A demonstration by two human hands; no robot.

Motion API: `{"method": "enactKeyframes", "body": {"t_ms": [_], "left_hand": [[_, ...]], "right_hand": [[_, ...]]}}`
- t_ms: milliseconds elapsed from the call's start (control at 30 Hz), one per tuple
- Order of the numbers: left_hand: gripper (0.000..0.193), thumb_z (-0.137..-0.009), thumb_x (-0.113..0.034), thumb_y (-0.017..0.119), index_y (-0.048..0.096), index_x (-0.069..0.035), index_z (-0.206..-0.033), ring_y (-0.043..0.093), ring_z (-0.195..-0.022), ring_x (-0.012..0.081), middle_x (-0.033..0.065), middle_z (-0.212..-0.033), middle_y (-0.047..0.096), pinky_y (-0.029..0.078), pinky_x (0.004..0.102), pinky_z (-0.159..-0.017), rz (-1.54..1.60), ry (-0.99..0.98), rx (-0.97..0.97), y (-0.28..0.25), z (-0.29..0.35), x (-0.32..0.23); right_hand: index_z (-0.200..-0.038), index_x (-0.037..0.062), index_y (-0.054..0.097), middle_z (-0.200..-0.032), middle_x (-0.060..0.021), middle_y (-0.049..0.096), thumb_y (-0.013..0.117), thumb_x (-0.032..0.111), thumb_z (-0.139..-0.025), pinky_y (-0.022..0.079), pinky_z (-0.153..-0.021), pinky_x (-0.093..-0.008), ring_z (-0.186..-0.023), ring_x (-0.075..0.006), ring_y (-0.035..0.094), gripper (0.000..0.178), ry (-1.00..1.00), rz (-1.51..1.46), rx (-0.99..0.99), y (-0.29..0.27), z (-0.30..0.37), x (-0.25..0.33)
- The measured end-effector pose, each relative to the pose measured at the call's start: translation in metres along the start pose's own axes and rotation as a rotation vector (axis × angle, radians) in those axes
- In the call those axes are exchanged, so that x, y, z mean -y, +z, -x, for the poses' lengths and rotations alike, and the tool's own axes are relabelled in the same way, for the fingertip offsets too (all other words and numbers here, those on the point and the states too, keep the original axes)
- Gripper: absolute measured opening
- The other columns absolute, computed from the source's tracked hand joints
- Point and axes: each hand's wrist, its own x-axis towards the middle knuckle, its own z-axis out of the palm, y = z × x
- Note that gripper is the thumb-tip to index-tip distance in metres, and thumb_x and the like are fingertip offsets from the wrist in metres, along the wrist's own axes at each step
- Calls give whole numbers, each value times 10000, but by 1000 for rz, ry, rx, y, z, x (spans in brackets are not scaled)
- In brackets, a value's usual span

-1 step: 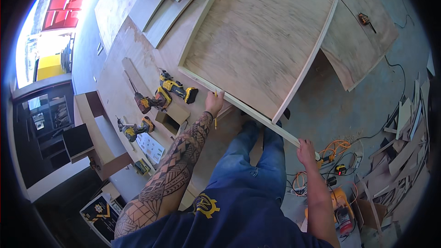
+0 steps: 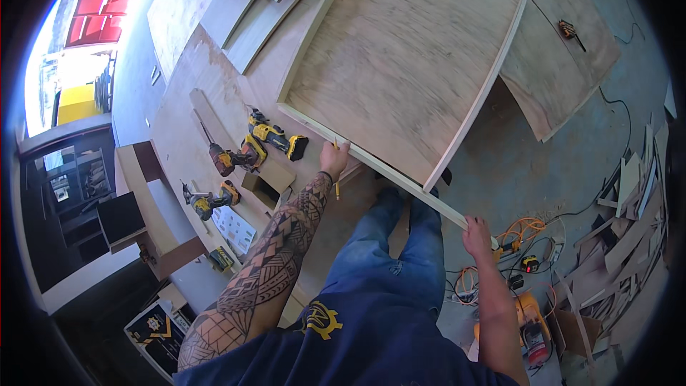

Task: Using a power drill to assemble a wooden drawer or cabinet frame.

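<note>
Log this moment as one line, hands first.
left hand: holds pencil, touches wooden strip | right hand: grips wooden strip's right end | plywood panel: beyond wooden strip | power tools: left of plywood panel

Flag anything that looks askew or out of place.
The front wooden strip runs past its corner with the side strip, jutting out to the right hand, so the corner looks uneven. Farther right, loose offcuts lie heaped untidily on the floor.
</note>
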Motion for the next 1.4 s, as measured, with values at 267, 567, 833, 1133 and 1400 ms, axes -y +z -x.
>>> {"method": "enactKeyframes", "body": {"t_ms": [267,567,833,1133,1400], "left_hand": [[603,-931,-324,750,540,103,-1301,672,-1246,456,341,-1307,668,537,491,-1042,33,-88,-179,-5,14,-30],[623,-926,-325,757,556,115,-1318,668,-1266,445,342,-1324,663,539,477,-1056,28,-166,-58,-17,-19,-10],[370,-948,-292,740,611,41,-1044,592,-627,185,82,-792,606,473,370,-541,162,-58,-105,-15,-19,17],[344,-1093,-154,522,507,41,-1376,661,-837,128,92,-915,624,543,303,-689,585,-33,533,8,109,-74],[560,-1086,-291,529,508,58,-1524,675,-1060,546,371,-1113,711,535,503,-1035,-558,692,413,51,60,-57]], "right_hand": [[-1317,107,653,-1205,-211,650,698,94,-910,540,-1006,-537,-1173,-436,619,409,8,-44,20,-4,-4,12],[-1320,124,649,-1221,-209,643,701,101,-904,544,-1006,-536,-1189,-431,616,420,5,-26,18,-3,-12,21],[-1276,119,640,-1213,-214,643,699,103,-904,549,-983,-542,-1189,-426,623,377,10,-3,18,-4,-24,23],[-1319,127,622,-1269,-223,627,652,117,-934,533,-1009,-551,-1219,-439,609,386,88,-9,69,-12,-21,25],[-1304,114,640,-1212,-203,653,676,164,-950,542,-969,-539,-1174,-407,639,359,39,26,-5,-6,-19,39]]}}
